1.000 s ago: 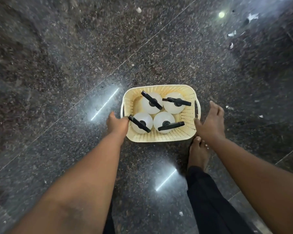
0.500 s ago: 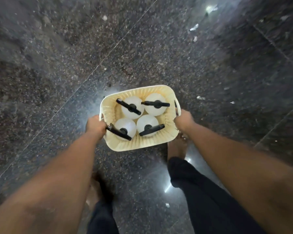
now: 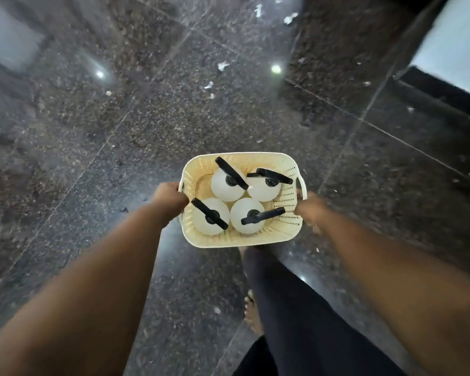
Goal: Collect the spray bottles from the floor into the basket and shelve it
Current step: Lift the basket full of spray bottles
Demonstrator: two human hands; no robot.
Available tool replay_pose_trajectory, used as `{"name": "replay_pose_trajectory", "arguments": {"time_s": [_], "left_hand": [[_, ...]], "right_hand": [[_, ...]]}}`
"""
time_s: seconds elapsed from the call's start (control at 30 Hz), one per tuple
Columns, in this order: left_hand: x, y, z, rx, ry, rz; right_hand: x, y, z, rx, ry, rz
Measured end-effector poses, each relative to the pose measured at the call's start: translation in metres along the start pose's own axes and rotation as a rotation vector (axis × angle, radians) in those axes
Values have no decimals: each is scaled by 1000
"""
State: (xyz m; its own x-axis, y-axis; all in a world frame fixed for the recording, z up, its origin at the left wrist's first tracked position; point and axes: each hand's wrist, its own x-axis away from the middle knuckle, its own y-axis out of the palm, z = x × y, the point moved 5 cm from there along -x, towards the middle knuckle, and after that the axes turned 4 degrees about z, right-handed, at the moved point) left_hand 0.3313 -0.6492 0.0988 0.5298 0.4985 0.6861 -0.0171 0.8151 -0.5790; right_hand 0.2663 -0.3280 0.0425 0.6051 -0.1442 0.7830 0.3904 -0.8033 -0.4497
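You have the basket (image 3: 239, 241) slung between your two hands, clear of the floor (image 3: 120, 131) by the look of it, with your left hand (image 3: 170, 198) closed over the handle on its left wall and your right hand (image 3: 311, 210) closed on the handle (image 3: 302, 185) on its right wall. All four spray bottles (image 3: 246, 219) stand upright inside, packed two by two between your hands, their black trigger heads (image 3: 231, 172) pointing different ways. The collecting looks finished, so what remains is the carry to the shelf, and no shelf shows from here. Keep both hands at the same height so the rim stays level, since the bottles are tall, have some slack on the side nearer your left hand, and could topple against the wall if you tilt. Walk steadily; the polished floor looks slick underfoot and has small scraps (image 3: 221, 65) lying ahead of your hands. Compared with half a second ago, the basket sits further out in front of you, the view has swung to show a pale surface edged by a dark strip (image 3: 442, 101) far beyond your right hand, and your grip on both handles is unchanged.
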Motion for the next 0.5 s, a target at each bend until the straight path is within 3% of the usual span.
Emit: {"name": "replay_pose_trajectory", "arguments": {"time_s": [0.3,0.5], "left_hand": [[184,177,55,-176,98,-90],[316,373,77,-264,166,-140]], "right_hand": [[61,-197,195,-15,103,67],[79,-348,389,-101,142,73]]}}
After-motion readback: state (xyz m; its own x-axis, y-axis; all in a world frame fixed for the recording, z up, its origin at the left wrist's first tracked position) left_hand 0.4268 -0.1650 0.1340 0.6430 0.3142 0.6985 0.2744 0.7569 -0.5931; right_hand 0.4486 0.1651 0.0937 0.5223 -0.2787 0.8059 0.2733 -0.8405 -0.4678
